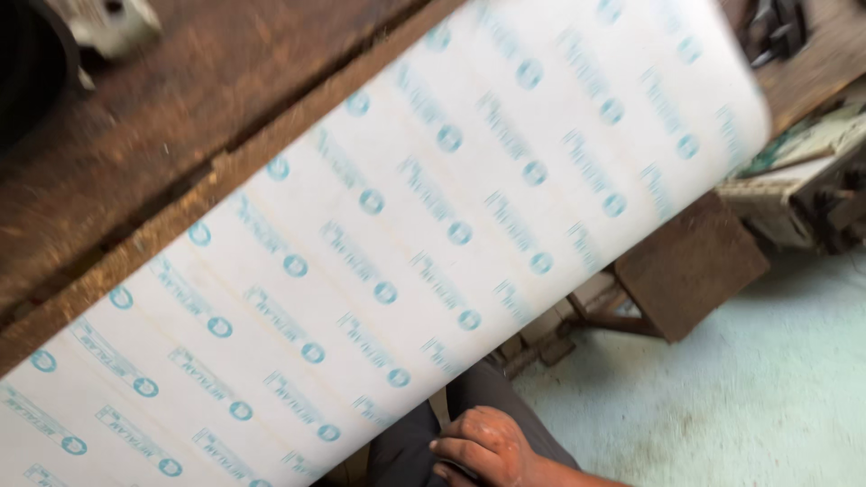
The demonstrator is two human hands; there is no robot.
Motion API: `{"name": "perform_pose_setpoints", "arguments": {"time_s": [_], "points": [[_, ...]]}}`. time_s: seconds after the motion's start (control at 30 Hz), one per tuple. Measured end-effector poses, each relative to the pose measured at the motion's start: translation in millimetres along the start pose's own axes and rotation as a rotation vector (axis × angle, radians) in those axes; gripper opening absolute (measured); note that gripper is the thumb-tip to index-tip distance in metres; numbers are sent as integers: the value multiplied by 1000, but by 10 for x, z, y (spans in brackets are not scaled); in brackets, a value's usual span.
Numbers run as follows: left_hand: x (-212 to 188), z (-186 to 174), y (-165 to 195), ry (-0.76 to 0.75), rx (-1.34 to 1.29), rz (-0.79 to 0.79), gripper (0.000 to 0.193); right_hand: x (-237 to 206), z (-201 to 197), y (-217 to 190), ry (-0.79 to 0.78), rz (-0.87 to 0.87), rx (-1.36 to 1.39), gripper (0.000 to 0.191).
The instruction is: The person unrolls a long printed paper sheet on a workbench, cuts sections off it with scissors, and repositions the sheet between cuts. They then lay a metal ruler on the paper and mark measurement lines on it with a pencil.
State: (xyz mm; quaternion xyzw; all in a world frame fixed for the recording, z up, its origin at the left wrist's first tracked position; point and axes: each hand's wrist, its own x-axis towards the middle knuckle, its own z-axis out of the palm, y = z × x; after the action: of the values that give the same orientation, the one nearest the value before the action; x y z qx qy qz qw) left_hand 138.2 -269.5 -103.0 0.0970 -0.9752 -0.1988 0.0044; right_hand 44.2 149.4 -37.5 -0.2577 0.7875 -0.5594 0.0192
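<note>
Hand [483,446] on knee, printed white sheet [406,234] (blurred) above

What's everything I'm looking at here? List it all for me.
Printed sheet: one, white with rows of blue marks, lying slantwise across the middle.
Wooden workbench: one, dark brown, worn, upper left.
Metal part: one, pale grey, top left corner.
Wooden block: one, brown, right of the sheet.
Floor: pale greenish, lower right.
Trousers: dark grey, bottom centre.
Hand: one, resting on the knee, bottom centre; which hand is unclear.
</note>
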Motion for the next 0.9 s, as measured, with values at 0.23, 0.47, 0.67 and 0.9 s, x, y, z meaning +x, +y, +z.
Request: {"name": "perform_pose_setpoints", "arguments": {"time_s": [0.23, 0.47, 0.67, 0.9], "points": [[285, 543, 939, -71, -90, 111, 25, -212, -723, 407, -49, 32, -25, 25], [404, 858, 1139, 115, 2, 194, 37, -467, -893, 912, -252, 191, 99, 27], [525, 535, 1677, 98, 23, 168, 35, 25, -348, 748, -354, -62, 357, 35], [757, 462, 2062, 144, 77, 128, 33, 1167, -1232, 1581, 16, 160, 2, 45]]}}
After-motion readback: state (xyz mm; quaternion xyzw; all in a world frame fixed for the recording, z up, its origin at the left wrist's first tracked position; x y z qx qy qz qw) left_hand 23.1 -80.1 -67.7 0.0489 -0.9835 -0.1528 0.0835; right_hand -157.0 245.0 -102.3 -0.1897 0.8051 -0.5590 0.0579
